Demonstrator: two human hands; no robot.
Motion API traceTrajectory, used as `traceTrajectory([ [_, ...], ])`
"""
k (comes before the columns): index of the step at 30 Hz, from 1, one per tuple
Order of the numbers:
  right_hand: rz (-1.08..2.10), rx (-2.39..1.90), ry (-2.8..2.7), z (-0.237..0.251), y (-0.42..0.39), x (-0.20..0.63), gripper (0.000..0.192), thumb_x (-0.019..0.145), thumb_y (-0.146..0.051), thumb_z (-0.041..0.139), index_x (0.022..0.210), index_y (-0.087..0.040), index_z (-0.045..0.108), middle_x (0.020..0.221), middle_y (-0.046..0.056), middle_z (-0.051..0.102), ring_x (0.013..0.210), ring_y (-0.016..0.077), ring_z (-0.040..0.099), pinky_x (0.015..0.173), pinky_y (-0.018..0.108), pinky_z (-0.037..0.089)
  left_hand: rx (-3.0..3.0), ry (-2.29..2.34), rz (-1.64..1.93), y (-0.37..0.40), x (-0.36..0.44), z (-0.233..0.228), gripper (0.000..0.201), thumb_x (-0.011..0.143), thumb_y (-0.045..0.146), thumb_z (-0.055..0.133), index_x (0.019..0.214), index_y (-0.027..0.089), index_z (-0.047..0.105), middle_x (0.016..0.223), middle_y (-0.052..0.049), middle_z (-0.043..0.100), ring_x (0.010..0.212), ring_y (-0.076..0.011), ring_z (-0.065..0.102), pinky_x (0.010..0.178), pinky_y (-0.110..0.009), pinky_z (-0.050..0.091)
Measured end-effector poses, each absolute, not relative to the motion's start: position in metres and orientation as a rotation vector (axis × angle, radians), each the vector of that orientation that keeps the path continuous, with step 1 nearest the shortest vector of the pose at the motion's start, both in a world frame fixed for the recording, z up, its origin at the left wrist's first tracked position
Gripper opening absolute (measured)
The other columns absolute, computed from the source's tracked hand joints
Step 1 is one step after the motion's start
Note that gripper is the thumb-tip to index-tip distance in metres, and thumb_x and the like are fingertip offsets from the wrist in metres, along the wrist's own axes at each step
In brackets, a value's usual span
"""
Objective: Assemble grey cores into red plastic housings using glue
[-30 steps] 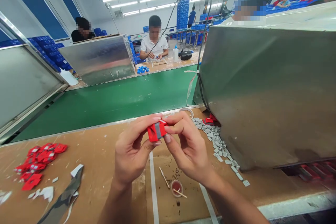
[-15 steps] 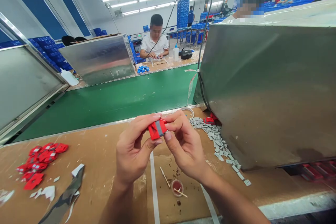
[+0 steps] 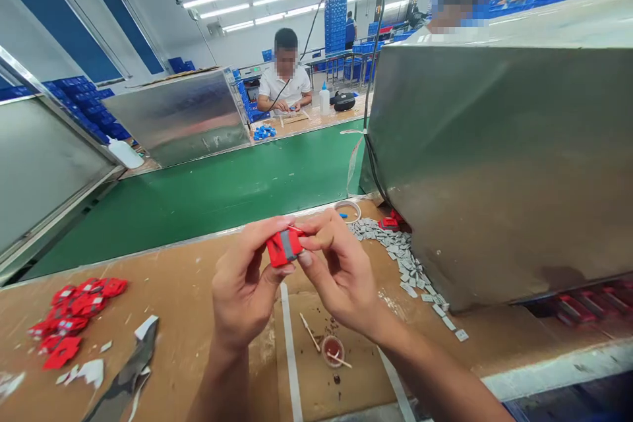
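Both my hands hold one small red plastic part (image 3: 281, 248) with a grey piece set in its middle, raised above the brown workbench (image 3: 198, 290). My left hand (image 3: 244, 290) pinches its left side between thumb and forefinger. My right hand (image 3: 341, 273) pinches its right side with thumb and fingertips. Below my hands lie a small round cap with dark red paste (image 3: 332, 348) and two thin wooden sticks (image 3: 310, 333). A pile of red parts (image 3: 74, 316) lies at the left. Several small grey pieces (image 3: 410, 264) are strewn at the right.
A big metal box (image 3: 499, 165) stands close on the right, another (image 3: 182, 115) across the green conveyor belt (image 3: 222, 184). A tape ring (image 3: 349, 210) lies by the belt edge. Torn backing scraps (image 3: 123, 376) lie front left. A person in white sits working opposite.
My hands and the red part have shifted slightly left and down in view as the camera moved. The grip on the part is unchanged.
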State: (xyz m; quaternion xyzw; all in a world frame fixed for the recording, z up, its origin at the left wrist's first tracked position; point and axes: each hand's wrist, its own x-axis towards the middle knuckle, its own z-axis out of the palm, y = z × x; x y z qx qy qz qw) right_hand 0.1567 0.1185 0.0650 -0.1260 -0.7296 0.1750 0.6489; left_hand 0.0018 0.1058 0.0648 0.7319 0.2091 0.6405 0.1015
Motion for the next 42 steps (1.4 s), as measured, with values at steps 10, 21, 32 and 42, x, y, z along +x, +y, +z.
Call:
traceTrajectory([
  [10,0.239,-0.518,-1.823,0.086,0.113,0.173,0.008,0.095,-0.010,0.061,0.097,-0.009,0.069,0.105,0.008,0.068,0.099,0.0085,0.064,0.089,0.020,0.051,1.954,0.682,1.719,0.112,-0.008,0.065,0.046,0.094,0.011,0.065,0.133,0.036,0.067,0.123,-0.001,0.069,0.109,-0.0086,0.068,0.097,-0.017,0.056],
  [21,0.173,-0.564,-1.817,0.080,0.121,0.171,0.009,0.090,-0.005,0.062,0.084,-0.011,0.064,0.081,0.001,0.059,0.075,0.0073,0.053,0.068,0.020,0.042,2.042,0.761,1.704,0.115,-0.005,0.061,0.040,0.094,0.012,0.066,0.128,0.033,0.067,0.117,-0.001,0.068,0.103,-0.0085,0.065,0.093,-0.018,0.055],
  [32,0.260,-0.497,-1.791,0.079,0.121,0.167,0.006,0.095,-0.009,0.060,0.098,-0.013,0.062,0.095,0.004,0.061,0.090,0.0089,0.057,0.079,0.022,0.049,2.016,0.545,1.757,0.122,-0.008,0.065,0.034,0.092,0.012,0.067,0.124,0.023,0.066,0.121,-0.007,0.060,0.107,-0.0095,0.061,0.093,-0.018,0.055],
  [42,0.324,-0.458,-1.772,0.075,0.117,0.167,0.039,0.098,-0.018,0.064,0.136,-0.022,0.055,0.127,0.006,0.054,0.119,0.0098,0.053,0.093,0.020,0.052,1.788,0.197,1.731,0.127,0.001,0.060,0.040,0.101,0.013,0.053,0.137,0.026,0.059,0.134,-0.007,0.058,0.122,-0.0119,0.060,0.103,-0.024,0.054],
])
